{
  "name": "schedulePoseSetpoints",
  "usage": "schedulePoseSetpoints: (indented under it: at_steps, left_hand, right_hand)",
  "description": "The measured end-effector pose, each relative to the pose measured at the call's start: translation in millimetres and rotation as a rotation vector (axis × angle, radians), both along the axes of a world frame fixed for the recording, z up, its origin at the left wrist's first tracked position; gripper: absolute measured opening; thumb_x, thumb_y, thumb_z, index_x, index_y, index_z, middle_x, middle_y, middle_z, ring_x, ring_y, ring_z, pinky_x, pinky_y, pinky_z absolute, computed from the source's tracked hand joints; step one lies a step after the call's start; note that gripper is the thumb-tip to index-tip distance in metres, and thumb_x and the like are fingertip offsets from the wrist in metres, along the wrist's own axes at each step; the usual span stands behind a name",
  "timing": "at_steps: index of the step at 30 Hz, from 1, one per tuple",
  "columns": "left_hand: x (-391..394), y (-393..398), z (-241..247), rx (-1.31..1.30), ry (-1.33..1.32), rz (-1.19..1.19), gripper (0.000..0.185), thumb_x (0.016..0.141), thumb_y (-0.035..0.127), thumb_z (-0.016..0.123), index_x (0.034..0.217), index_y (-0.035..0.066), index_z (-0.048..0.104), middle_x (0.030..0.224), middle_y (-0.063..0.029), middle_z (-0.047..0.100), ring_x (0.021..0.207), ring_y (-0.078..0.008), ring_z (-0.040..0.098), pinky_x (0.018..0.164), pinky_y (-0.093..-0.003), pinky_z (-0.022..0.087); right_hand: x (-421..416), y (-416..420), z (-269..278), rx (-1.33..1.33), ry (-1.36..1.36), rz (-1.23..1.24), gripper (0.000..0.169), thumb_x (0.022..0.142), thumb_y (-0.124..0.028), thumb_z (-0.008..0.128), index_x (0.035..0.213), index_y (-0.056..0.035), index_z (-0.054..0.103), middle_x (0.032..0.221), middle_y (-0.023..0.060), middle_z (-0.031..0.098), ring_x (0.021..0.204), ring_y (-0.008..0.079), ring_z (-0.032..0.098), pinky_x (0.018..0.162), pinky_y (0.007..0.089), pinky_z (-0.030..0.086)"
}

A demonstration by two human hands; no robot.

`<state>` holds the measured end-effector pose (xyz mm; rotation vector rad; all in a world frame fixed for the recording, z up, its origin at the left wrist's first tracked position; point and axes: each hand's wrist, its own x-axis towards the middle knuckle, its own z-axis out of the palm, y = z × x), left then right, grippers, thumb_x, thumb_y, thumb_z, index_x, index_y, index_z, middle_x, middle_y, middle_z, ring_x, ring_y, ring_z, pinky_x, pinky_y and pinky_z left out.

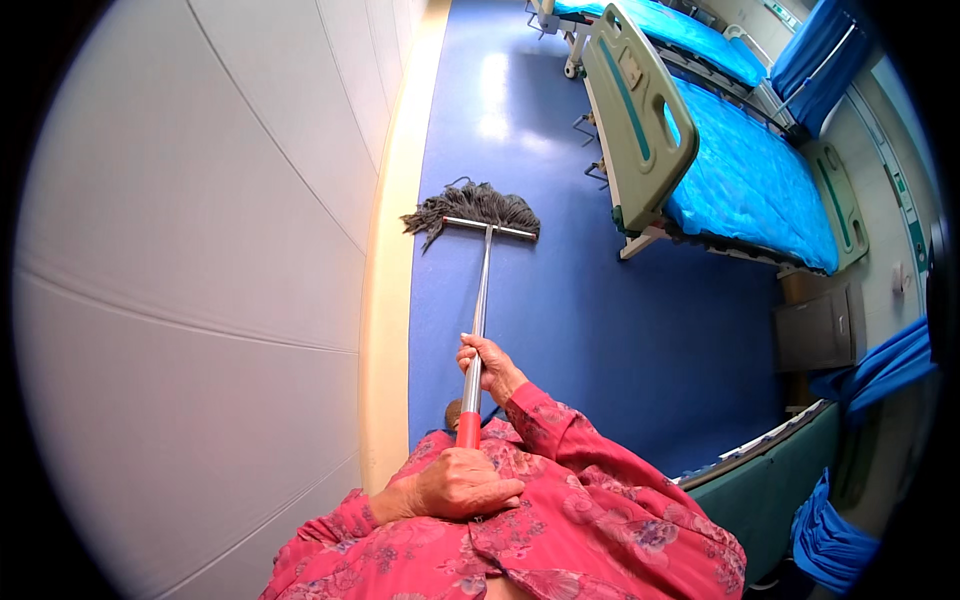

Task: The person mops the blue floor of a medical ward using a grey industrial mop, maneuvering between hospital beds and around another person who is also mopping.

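My left hand [459, 484] is closed around the top end of a mop's handle, against the front of my red floral shirt [600, 517]. Further down, my right hand [489, 364] grips the metal shaft [482, 289] just beyond its red plastic sleeve [468, 430]. The shaft runs away from me to a flat metal bar [491, 228]. Grey string strands of the mop head [484, 204] spread out from that bar over the blue floor [555, 315]. At their left end the strands reach onto the cream border strip by the wall.
A pale panelled wall [225, 225] rises at the left, above a cream border [386, 322]. To the right stands a hospital bed with a beige footboard [637, 120] and blue plastic cover [750, 180]. Crank handles [592, 172] jut from its foot. A grey cabinet [817, 328] and green mattress [772, 480] are nearer.
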<state>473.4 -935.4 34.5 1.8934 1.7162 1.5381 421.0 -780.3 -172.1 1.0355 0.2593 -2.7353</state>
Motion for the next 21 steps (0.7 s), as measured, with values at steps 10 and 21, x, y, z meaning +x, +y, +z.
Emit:
schedulePoseSetpoints:
  at_steps: [10, 21]
  left_hand:
    - [-151, 105, -14, -0.020, -0.033, 0.010, 0.019, 0.069, 0.009, 0.070, 0.084, 0.001, 0.061, 0.051, -0.0029, 0.049, 0.042, -0.0165, 0.050, 0.042, -0.0294, 0.041]
    - [-299, 251, -12, -0.106, -0.034, 0.107, 0.021, 0.069, 0.012, 0.070, 0.086, 0.005, 0.060, 0.053, -0.0029, 0.051, 0.047, -0.0191, 0.053, 0.047, -0.0309, 0.043]
  right_hand:
    - [-164, 114, -21, 0.464, -0.120, 0.132, 0.025, 0.073, 0.001, 0.059, 0.083, -0.0065, 0.037, 0.061, 0.0041, 0.045, 0.048, 0.0138, 0.050, 0.040, 0.0299, 0.046]
    - [-352, 271, -43, 0.781, -0.374, 0.363, 0.034, 0.072, 0.006, 0.052, 0.096, -0.0051, 0.031, 0.059, 0.0103, 0.047, 0.045, 0.0195, 0.052, 0.039, 0.0363, 0.049]
